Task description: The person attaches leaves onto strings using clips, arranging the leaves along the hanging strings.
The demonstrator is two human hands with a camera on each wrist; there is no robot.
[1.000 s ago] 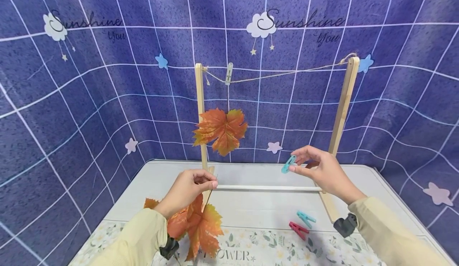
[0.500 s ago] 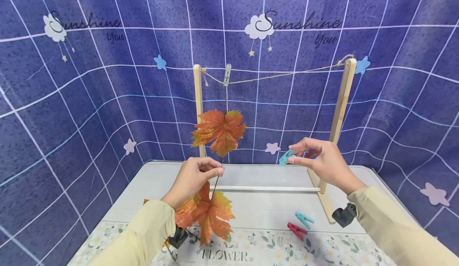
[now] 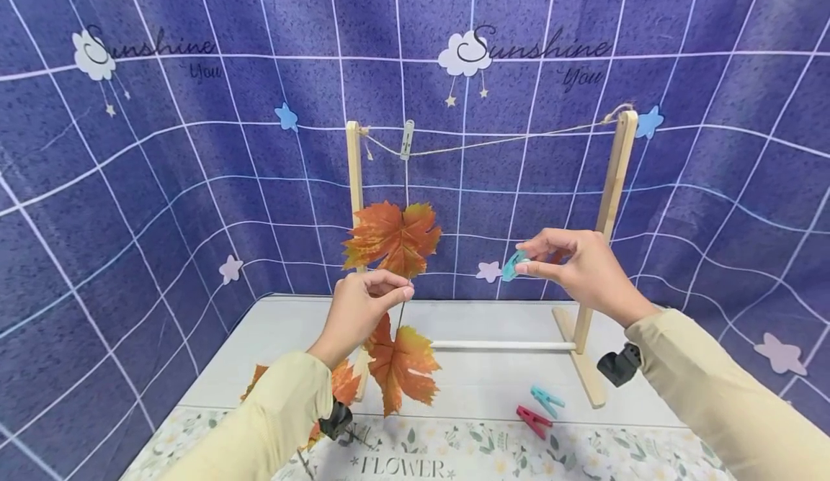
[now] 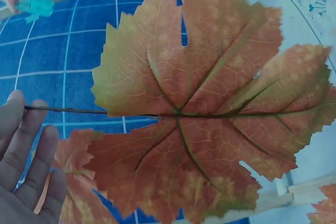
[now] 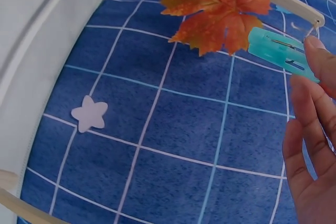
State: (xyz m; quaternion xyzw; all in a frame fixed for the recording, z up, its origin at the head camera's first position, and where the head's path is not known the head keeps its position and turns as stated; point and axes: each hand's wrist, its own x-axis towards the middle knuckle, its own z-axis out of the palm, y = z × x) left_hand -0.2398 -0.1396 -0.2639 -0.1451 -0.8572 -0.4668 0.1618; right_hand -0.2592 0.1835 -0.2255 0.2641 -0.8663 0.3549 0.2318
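Note:
My left hand point(image 3: 368, 309) pinches the thin stem of an orange maple-like leaf point(image 3: 403, 367) between thumb and forefinger; the leaf point(image 4: 210, 103) hangs below and fills most of the left wrist view. In my right hand point(image 3: 580, 268) a teal clothespin point(image 3: 514, 265) is held by thumb and fingertips, as the right wrist view of the clothespin point(image 5: 278, 52) confirms. Behind the left hand, a second leaf point(image 3: 394, 240) hangs by its stem from a twine line point(image 3: 493, 145), under a grey clothespin point(image 3: 407, 140).
A wooden frame with a left post point(image 3: 354, 171) and right post point(image 3: 612, 200) carries the sagging twine. A red clothespin point(image 3: 534, 421) and another teal clothespin point(image 3: 547, 400) lie on the table point(image 3: 480, 380). More leaves point(image 3: 345, 380) lie partly behind the left forearm.
My left hand has risen and moved right with its leaf, away from the leaves on the table. My right hand has also risen slightly with the teal clothespin.

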